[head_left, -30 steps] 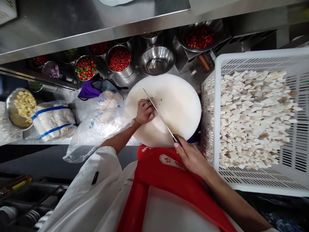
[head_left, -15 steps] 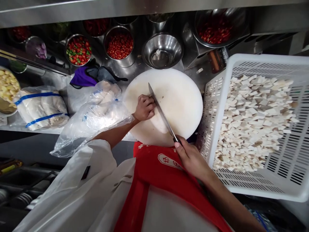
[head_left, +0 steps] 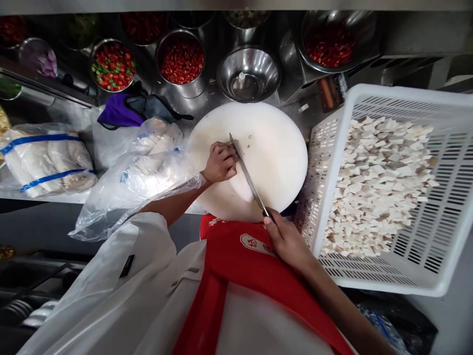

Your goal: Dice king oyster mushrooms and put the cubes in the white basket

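Observation:
A round white cutting board (head_left: 273, 153) lies in front of me. My left hand (head_left: 219, 162) is curled, knuckles up, on the board's left part, pressing a pale piece of food that its fingers mostly hide. My right hand (head_left: 286, 240) grips the handle of a long knife (head_left: 246, 173) at the board's near edge. The blade runs diagonally up to my left knuckles, edge down on the board beside them.
A white slotted basket (head_left: 449, 212) full of pale diced cubes stands at the right. Clear plastic bags (head_left: 148, 177) of white food lie left of the board. Steel bowls (head_left: 248, 74) of chopped red and green peppers line the back. A purple cloth (head_left: 118, 112) lies behind the bags.
The knife's blade has swung down and closer to my left knuckles, its tip lower on the board. My view has shifted slightly left and down. Both hands stay in place.

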The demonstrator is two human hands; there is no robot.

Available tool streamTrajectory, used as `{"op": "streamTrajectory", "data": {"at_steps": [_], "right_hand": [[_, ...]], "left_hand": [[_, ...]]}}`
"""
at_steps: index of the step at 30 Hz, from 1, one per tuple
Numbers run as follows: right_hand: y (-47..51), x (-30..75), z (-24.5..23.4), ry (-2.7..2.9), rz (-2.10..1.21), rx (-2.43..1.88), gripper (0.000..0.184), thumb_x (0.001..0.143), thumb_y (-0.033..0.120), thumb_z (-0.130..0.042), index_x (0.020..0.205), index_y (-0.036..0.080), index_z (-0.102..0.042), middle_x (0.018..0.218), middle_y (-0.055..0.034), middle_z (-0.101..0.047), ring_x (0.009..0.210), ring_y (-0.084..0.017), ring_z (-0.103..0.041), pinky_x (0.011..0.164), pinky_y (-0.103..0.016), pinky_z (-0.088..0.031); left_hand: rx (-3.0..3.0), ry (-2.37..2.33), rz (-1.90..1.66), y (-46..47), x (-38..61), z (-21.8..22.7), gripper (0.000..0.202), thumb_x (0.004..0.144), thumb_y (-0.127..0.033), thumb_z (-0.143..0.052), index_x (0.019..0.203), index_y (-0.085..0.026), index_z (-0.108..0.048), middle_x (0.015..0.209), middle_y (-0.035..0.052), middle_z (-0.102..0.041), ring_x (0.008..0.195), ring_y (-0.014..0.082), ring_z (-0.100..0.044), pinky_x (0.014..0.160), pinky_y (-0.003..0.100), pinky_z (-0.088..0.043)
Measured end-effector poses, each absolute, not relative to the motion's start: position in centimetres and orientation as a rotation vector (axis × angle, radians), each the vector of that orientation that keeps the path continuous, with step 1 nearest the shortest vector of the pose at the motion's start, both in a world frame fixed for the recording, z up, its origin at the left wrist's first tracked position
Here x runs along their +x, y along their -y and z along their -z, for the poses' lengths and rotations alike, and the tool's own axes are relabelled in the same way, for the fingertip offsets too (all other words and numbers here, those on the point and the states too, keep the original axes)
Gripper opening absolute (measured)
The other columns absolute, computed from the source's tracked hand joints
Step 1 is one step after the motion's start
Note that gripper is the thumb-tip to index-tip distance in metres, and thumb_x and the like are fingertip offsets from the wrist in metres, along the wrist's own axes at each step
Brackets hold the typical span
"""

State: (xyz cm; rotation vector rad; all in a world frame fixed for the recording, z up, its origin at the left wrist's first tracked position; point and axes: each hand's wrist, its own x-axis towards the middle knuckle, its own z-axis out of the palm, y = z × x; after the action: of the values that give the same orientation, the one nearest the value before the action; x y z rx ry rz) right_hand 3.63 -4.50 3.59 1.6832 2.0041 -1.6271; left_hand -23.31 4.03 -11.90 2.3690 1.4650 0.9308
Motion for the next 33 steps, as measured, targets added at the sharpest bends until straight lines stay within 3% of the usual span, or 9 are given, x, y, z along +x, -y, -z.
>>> {"op": "streamTrajectory", "data": {"at_steps": [4,12,17,23,33], "right_hand": [[4.5,2.2,0.5,-2.120,1.533,1.679,0.055,0.100,0.048,-0.027,0.138,0.014,-0.049,0.103,-0.0157,-0.073,0.095,-0.032,-0.070,0.084,-0.043,-0.051],[4.0,3.0,0.4,-2.045,1.748,1.774,0.053,0.101,0.053,-0.030,0.132,0.017,-0.054,0.067,-0.0027,-0.067,0.067,-0.024,-0.067,0.069,-0.035,-0.052],[4.6,3.9,-2.5,-2.049,1.710,1.763,0.054,0.101,0.052,-0.029,0.136,0.017,-0.051,0.076,-0.0050,-0.071,0.074,-0.025,-0.069,0.069,-0.034,-0.052],[4.7,2.7,-4.9,-2.137,1.591,1.717,0.055,0.101,0.051,-0.028,0.135,0.015,-0.053,0.098,-0.0112,-0.073,0.093,-0.027,-0.070,0.082,-0.036,-0.051],[5.0,1.7,-5.4,-2.149,1.543,1.681,0.053,0.102,0.047,-0.028,0.137,0.016,-0.052,0.107,-0.0119,-0.073,0.099,-0.028,-0.070,0.088,-0.038,-0.051]], "left_hand": [[2.464,-1.497,-0.962,-3.8,-23.4,11.7,0.010,0.082,-0.033,-0.054,0.082,-0.024,-0.059,0.098,0.0067,-0.066,0.101,0.0269,-0.054,0.094,0.052,-0.038],[2.409,-1.679,-0.994,-2.6,-23.3,11.5,0.010,0.082,-0.031,-0.056,0.086,-0.023,-0.062,0.093,0.0077,-0.065,0.097,0.0275,-0.058,0.089,0.050,-0.037],[2.390,-1.643,-1.111,-2.7,-23.1,11.6,0.007,0.085,-0.027,-0.052,0.083,-0.021,-0.056,0.093,0.0079,-0.064,0.095,0.0258,-0.058,0.087,0.047,-0.038],[2.407,-1.663,-1.116,-2.8,-23.1,11.7,0.004,0.083,-0.025,-0.053,0.083,-0.022,-0.054,0.094,0.0076,-0.065,0.092,0.0255,-0.058,0.087,0.046,-0.038],[2.462,-1.632,-1.220,-2.9,-23.1,11.6,0.004,0.082,-0.025,-0.054,0.083,-0.021,-0.054,0.095,0.0087,-0.066,0.093,0.0254,-0.057,0.085,0.045,-0.039]]}}
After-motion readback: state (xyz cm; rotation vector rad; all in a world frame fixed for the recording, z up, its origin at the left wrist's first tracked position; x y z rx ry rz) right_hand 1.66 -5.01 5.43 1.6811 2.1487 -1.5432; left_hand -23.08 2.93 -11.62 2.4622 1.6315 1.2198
